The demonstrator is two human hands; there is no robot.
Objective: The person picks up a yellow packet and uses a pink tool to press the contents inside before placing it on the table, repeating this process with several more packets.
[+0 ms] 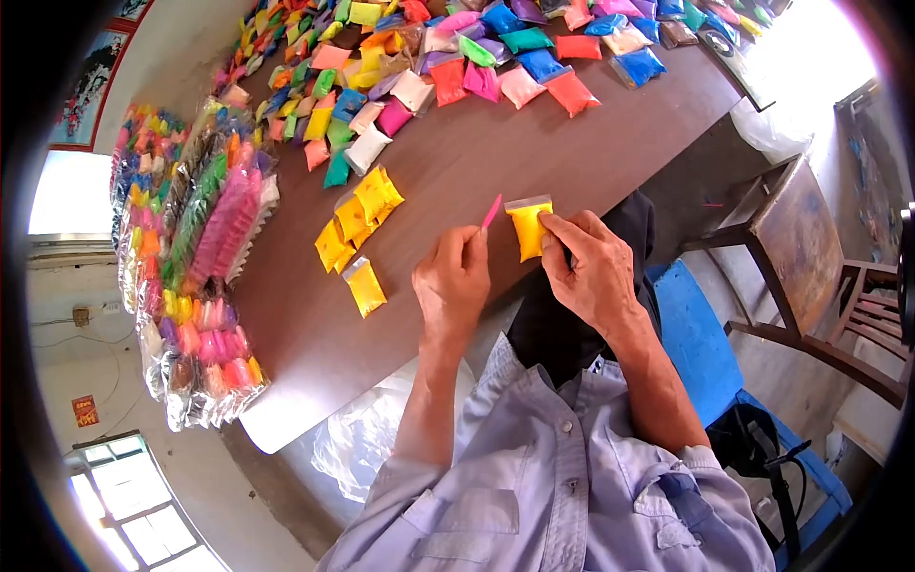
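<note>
My left hand [455, 279] is closed around a small pink plastic stick [493, 211], whose pointed end sticks up past the fingers. Between the thumb and fingers of my right hand [593, 270] is a small clear packet of yellow clay [530, 229], pinched at its right side. The stick and the packet are apart, a short gap between them. To the left on the table lie several more yellow packets [355, 221] in a loose cluster, with a single yellow packet [364, 288] just below them.
A large heap of multicoloured packets [457, 71] covers the table's far side. Bundles of bagged packets [205, 229] are stacked along the left edge of the brown table [457, 181]. At right stand a wooden chair [796, 243] and a blue stool [701, 334].
</note>
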